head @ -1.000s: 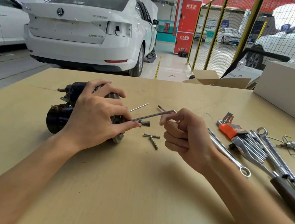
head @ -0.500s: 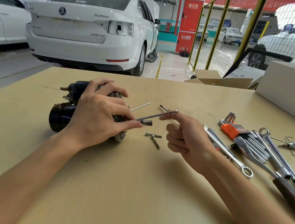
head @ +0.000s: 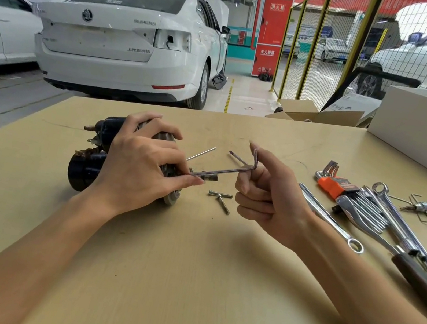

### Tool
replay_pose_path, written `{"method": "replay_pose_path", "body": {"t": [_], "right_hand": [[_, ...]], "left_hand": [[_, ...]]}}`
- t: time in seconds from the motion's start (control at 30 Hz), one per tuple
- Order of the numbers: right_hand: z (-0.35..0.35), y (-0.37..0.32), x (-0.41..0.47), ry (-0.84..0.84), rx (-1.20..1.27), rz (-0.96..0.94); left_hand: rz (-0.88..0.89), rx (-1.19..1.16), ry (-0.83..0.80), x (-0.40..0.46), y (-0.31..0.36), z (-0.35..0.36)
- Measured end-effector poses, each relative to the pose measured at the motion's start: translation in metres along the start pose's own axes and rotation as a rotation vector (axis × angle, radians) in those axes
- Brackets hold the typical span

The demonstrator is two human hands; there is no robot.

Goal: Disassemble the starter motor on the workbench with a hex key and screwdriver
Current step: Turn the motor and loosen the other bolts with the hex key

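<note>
Two hands at work: left hand (head: pixel 138 166) grips the starter motor (head: pixel 87 166) on the near-left workbench (head: pixel 186 284), steadying it. Right hand (head: pixel 266 196), lower fingers curled, index finger hooked on the hex key (head: pixel 222 170), probably turning a bolt. Loose bolts (head: pixel 221 198) lie just beside.

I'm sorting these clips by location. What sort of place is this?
Most likely a car repair or training workshop. A white car with a tail lamp missing stands behind the workbench, wrenches lie on the bench, and a yellow mesh fence shuts off more parked cars.
</note>
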State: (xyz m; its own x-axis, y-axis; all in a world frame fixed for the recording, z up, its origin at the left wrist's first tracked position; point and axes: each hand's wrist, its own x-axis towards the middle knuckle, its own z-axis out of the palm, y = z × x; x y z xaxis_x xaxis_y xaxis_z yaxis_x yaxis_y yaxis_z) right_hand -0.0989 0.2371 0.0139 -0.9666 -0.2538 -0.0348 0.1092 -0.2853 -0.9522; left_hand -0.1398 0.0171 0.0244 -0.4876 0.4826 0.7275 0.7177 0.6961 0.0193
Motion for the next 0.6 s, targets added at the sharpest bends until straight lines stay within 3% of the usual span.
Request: {"method": "replay_pose_path", "body": {"t": [0.27,0.6], "right_hand": [[0.0017,-0.0023,-0.0022,-0.041,0.007,-0.095],[0.0007,0.0054,0.0019,0.121,-0.186,-0.194]], "left_hand": [[-0.022,0.024,-0.005,-0.0001,-0.0013,0.0014],[0.049,0.027,0.02,-0.0012,-0.0023,0.0022]]}}
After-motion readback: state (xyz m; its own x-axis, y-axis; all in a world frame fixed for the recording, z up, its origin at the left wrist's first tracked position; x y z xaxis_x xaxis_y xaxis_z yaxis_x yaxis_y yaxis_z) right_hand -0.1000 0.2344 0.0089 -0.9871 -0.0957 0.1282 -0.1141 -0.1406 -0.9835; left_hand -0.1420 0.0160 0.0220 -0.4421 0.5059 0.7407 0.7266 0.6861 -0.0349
